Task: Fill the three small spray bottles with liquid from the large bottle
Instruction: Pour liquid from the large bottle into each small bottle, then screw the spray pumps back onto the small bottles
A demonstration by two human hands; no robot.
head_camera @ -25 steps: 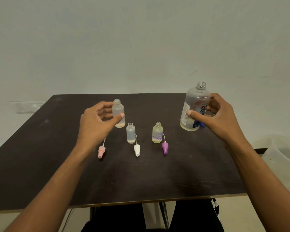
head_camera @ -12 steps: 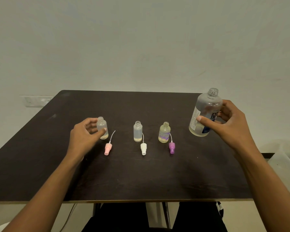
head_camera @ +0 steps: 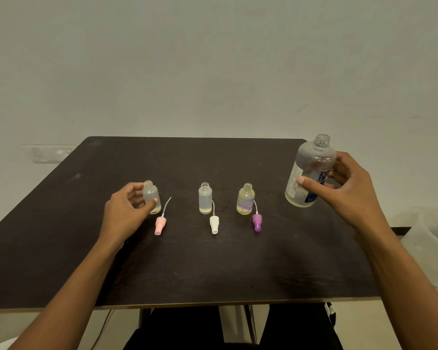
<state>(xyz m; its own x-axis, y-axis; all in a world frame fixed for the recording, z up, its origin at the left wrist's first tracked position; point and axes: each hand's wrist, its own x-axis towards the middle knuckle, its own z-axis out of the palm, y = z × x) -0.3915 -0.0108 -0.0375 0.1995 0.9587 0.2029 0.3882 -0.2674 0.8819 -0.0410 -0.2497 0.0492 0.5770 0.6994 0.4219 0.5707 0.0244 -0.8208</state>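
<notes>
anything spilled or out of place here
Nothing stands out. The left bottle, middle bottle and right bottle stand upright, uncapped, with the pink head, white head and purple head lying by them. No spill shows on the table. The large bottle leans slightly in the right hand.

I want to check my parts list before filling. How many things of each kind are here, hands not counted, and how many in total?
Small bottles: 3 (left bottle, middle bottle, right bottle)
Large bottle: 1
Spray caps: 3 (pink, white, purple)
Total: 7
</notes>
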